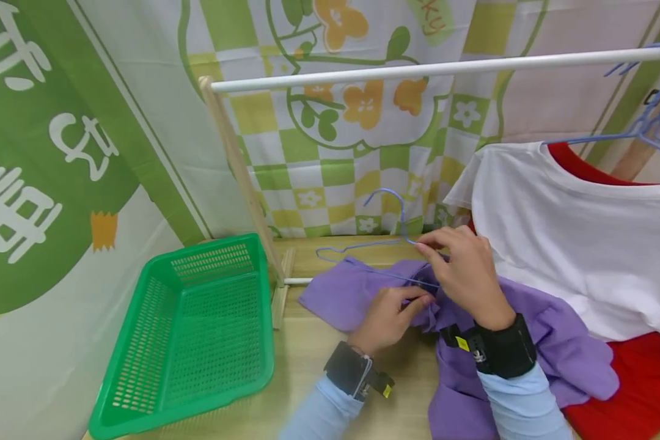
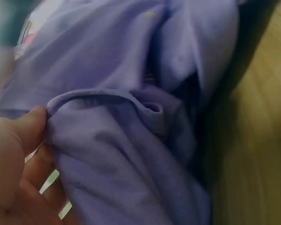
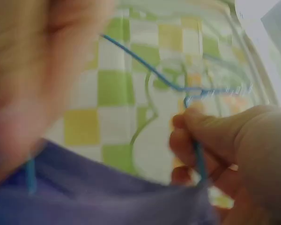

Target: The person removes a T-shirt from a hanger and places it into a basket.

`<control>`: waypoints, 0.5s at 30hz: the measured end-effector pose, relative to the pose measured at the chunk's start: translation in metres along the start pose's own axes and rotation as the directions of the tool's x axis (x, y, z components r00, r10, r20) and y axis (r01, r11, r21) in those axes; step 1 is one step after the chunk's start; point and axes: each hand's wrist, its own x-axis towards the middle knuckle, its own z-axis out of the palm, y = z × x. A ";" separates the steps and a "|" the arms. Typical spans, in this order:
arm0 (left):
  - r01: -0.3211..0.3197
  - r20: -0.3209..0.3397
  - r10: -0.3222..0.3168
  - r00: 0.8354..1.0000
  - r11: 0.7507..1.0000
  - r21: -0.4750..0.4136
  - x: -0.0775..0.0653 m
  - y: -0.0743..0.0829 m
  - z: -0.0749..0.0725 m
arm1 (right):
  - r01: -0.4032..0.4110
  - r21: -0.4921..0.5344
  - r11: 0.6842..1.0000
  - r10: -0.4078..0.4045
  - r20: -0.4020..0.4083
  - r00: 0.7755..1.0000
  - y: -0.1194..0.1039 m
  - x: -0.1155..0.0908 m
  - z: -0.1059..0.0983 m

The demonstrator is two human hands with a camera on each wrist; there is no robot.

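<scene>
R hand (image 1: 466, 275) pinches thin blue wire hanger (image 1: 403, 212) below its hook; L hand (image 1: 386, 316) pinches purple cloth garment (image 1: 561, 342), prob. light & soft, best held by edge.

A wooden tabletop (image 1: 299, 354) supports a green basket (image 1: 269, 342) at eight o'clock, a rack foot (image 1: 279, 305) at seven and a purple garment (image 1: 555, 345) at four.
</scene>
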 end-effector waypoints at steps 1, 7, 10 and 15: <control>-0.001 0.011 0.001 1.000 1.000 0.009 0.000 0.000 0.002 | -0.011 -0.015 1.000 0.011 0.042 0.999 -0.006 0.006 -0.002; -0.005 0.092 0.003 0.996 1.000 0.022 0.000 -0.004 0.014 | -0.020 0.010 1.000 0.017 0.227 0.974 -0.044 0.045 -0.005; -0.026 0.149 0.020 0.989 0.999 0.038 -0.002 -0.005 0.024 | -0.034 0.081 0.996 0.014 0.237 0.971 -0.059 0.061 -0.003; -0.120 0.266 0.081 0.961 0.983 0.136 -0.002 0.000 0.038 | -0.092 0.144 0.985 0.056 0.238 0.970 -0.077 0.079 -0.003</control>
